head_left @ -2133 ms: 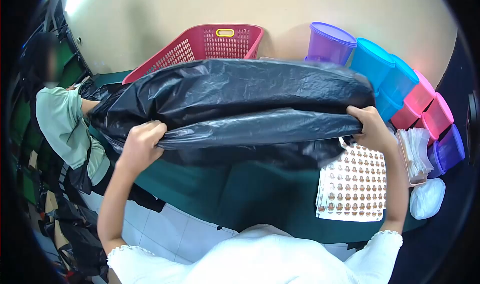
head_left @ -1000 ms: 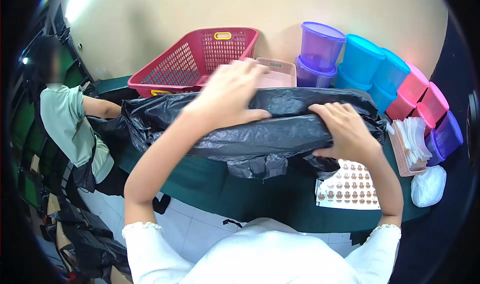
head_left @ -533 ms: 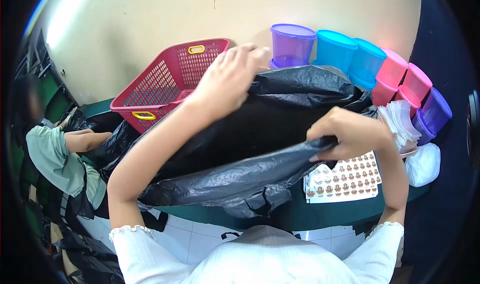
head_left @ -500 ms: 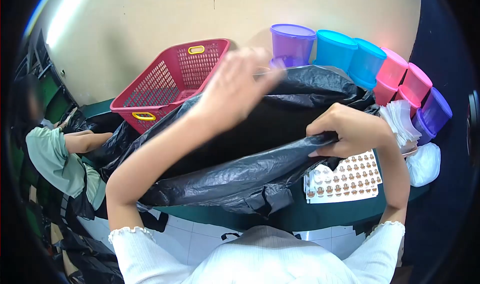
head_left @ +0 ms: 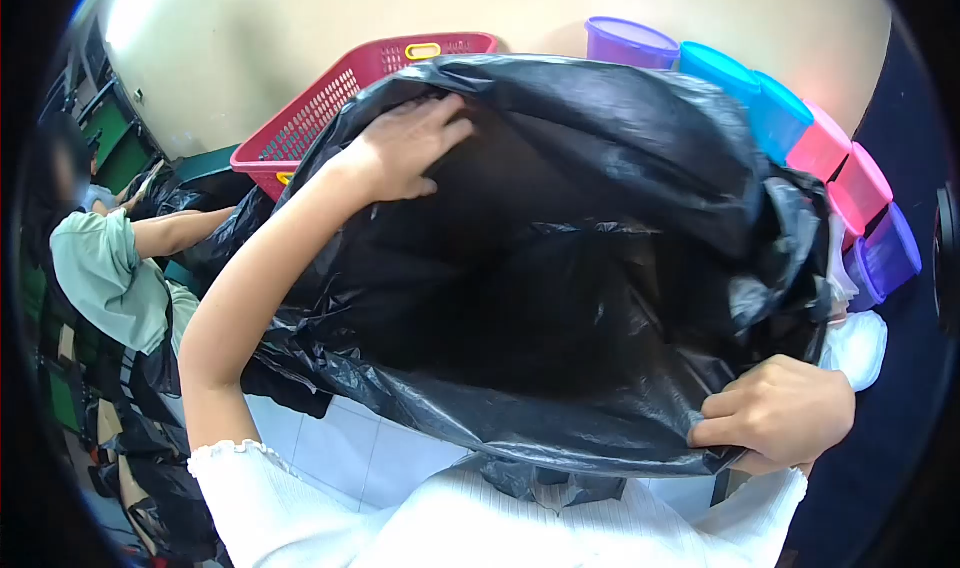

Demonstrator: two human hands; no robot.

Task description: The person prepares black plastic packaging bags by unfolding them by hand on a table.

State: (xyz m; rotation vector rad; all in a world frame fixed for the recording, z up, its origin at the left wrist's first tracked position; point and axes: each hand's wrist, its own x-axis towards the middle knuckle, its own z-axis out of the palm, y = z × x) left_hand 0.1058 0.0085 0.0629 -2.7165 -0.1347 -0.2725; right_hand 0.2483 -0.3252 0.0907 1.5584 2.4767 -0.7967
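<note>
Black plastic bag (head_left: 560, 298) gapes wide, mouth toward the camera, filling the middle of the view above the table edge. Right hand (head_left: 775, 413) is clenched on the near rim at lower right, film bunched under the fingers. Left hand (head_left: 405, 148) lies inside the far rim at upper left, fingers stretched flat against the film, not gripping. Red basket (head_left: 330, 98) sits just behind the bag on the far left. Purple container (head_left: 625, 43), blue containers (head_left: 745, 83) and pink containers (head_left: 840, 163) line the wall, far right. White bag (head_left: 860, 343) lies right, near the right hand. Another person's green sleeve (head_left: 100, 273) shows at far left.
</note>
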